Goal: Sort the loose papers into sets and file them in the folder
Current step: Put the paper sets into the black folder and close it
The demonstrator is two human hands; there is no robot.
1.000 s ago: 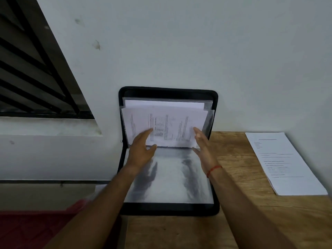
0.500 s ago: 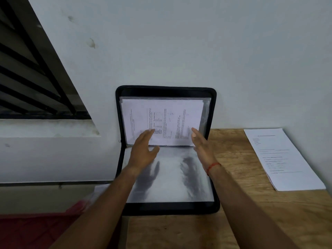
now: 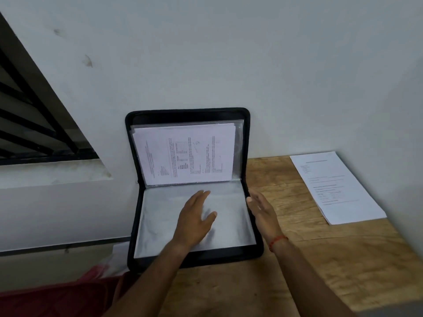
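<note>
Tabletop (image 3: 297, 259) carries folder (image 3: 187, 112), propped open on wall (image 3: 229, 53). Left grip (image 3: 194, 221), spread, flattens sleeve (image 3: 158, 216); right grip (image 3: 263, 211), spread, hovers beside it.

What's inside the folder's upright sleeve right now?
A printed sheet, turned sideways, fills the clear sleeve against the folder's raised cover. A second sheet peeks out behind it; its print is covered.

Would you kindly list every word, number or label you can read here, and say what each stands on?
Printed sheet in the folder's upright half: sideways lines and a small grid, too blurred to read.
Paper stack on the wooden table: printed lines, too small to read.
Folder itself: no brand or label shows.
Nothing can be quoted.
</note>
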